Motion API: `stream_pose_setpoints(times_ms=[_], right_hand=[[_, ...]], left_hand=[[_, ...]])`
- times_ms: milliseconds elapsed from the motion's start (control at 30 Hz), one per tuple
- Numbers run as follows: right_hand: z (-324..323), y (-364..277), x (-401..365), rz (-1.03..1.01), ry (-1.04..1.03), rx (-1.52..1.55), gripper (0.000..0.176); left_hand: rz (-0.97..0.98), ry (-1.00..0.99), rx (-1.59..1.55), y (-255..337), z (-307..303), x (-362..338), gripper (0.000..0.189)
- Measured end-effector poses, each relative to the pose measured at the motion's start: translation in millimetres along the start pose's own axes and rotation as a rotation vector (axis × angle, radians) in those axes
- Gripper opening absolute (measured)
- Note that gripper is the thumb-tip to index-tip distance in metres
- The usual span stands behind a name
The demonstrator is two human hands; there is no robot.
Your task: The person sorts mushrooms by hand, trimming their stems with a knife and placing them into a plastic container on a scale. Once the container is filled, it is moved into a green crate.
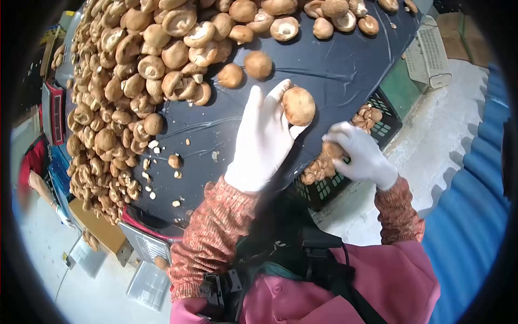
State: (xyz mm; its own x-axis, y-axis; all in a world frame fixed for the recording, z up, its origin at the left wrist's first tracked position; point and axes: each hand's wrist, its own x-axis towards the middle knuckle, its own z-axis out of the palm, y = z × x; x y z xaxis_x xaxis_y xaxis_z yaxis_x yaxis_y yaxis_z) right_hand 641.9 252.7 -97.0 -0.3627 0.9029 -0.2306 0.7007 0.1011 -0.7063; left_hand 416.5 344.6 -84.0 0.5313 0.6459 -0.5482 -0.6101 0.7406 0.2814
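Note:
Over the dark sheet, my left hand [261, 137] in a white glove grips a round brown mushroom [298, 106] by its edge, cap facing up. Lower and to the right is my right hand [362, 154], gloved too, above a black crate [391, 110]. Its curled fingers close around another brown mushroom [332, 150], partly covered by them. Several mushrooms [318, 170] lie in the crate below, some hidden by that hand. Two loose mushrooms [258, 65] rest on the sheet just beyond my left fingertips.
A large heap of mushrooms [121, 86] covers the left and far parts of the dark-covered table [334, 81]. Cut stem bits [152, 144] are scattered near its front. A white basket [429, 56] stands at right, beside blue sheeting [469, 173]. Another person's arm [43, 189] shows at far left.

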Motion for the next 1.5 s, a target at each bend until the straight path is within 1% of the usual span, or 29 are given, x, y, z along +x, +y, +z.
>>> stream_pose_setpoints(times_ms=[67,133,167,200,300,333,433,467,500,567,667,700,767,867,900,967,1033,1100,1133,1233,1267,1300,1367,1433,1500], right_hand=[[-13.3,-10.6,-12.8,0.045,-0.187,-0.021,0.035],[-15.7,-13.2,-13.4,0.07,-0.127,0.002,0.034],[-17.0,-13.7,-13.2,0.082,-0.095,0.011,0.034],[-11.3,-9.9,-9.1,0.051,0.051,-0.015,0.036],[-15.1,-23.5,20.9,0.179,0.256,0.255,0.04],[-13.4,-27.5,28.6,0.197,0.291,0.322,0.052],[-2.8,-42.9,58.3,0.011,0.408,0.418,0.061],[-0.8,-42.4,62.9,0.027,0.341,0.454,0.062],[1.1,-42.0,67.2,0.042,0.275,0.488,0.063],[-0.5,-43.8,71.5,-0.013,0.264,0.435,0.061],[-16.0,-35.1,60.9,-0.122,0.162,0.312,0.06],[-25.1,-34.2,51.3,-0.068,0.064,0.406,0.059],[-56.5,-35.6,38.2,-0.11,-0.239,0.173,0.056],[-46.1,-32.4,40.1,-0.137,-0.055,-0.057,0.055],[-33.6,-26.4,49.3,-0.137,0.07,-0.025,0.054],[-18.8,-35.5,85.2,-0.015,0.189,0.137,0.056],[4.2,-39.1,126.4,-0.032,0.38,0.121,0.058],[26.2,-34.7,162.0,-0.191,0.533,-0.208,0.06],[32.0,-29.6,174.7,-0.173,0.479,-0.296,0.054],[24.3,-35.1,172.3,0.069,0.311,0.402,0.049],[15.9,-42.8,166.7,0.199,0.243,0.902,0.041],[25.7,-21.4,161.7,0.267,0.137,1.42,0.037],[29.6,-14.2,151.8,0.153,0.176,1.492,0.046],[38.1,-3.2,152.4,0.242,0.24,1.554,0.047],[36.8,4.1,146.8,0.192,0.159,1.535,0.045]], left_hand=[[0.007,0.009,-0.011,0.1,0.0,-1.5,0.079],[0.015,0.002,-0.003,-0.5,-0.4,-2.2,0.079],[0.019,-0.005,0.002,-0.9,0.2,-2.3,0.079],[0.018,-0.008,0.004,-1.1,2.0,-3.4,0.08],[0.024,-0.024,0.031,-1.6,6.5,-6.1,0.081],[0.031,-0.031,0.046,-3.2,5.4,-6.7,0.082],[0.03,-0.047,0.081,-2.8,11.0,-14.2,0.082],[0.027,-0.05,0.093,-1.8,13.0,-17.0,0.081],[0.013,-0.036,0.036,-3.0,11.0,-16.7,0.08],[0.046,-0.004,0.092,2.9,11.4,-25.7,0.078],[0.076,0.05,0.136,6.7,-5.1,-29.5,0.074],[0.089,0.064,0.186,8.9,-10.6,-32.5,0.067],[0.067,0.091,0.229,11.4,-22.1,-37.0,0.059],[0.028,0.162,0.318,8.1,-41.9,-43.3,0.051],[0.019,0.184,0.325,7.3,-41.5,-44.1,0.049],[0.001,0.232,0.346,5.2,-41.3,-45.4,0.046],[0.013,0.199,0.314,2.2,-45.7,-46.7,0.045],[0.011,0.192,0.325,5.1,-43.9,-47.9,0.045],[0.023,0.192,0.33,7.8,-43.5,-49.4,0.046],[0.102,0.188,0.342,19.3,-44.6,-45.3,0.046],[0.138,0.2,0.342,20.4,-46.6,-43.3,0.047],[0.17,0.212,0.339,20.5,-48.6,-41.6,0.047],[0.178,0.187,0.275,24.8,-49.7,-34.2,0.046],[0.172,0.172,0.242,26.7,-44.9,-30.1,0.045],[0.159,0.145,0.219,26.3,-43.7,-29.1,0.047]])
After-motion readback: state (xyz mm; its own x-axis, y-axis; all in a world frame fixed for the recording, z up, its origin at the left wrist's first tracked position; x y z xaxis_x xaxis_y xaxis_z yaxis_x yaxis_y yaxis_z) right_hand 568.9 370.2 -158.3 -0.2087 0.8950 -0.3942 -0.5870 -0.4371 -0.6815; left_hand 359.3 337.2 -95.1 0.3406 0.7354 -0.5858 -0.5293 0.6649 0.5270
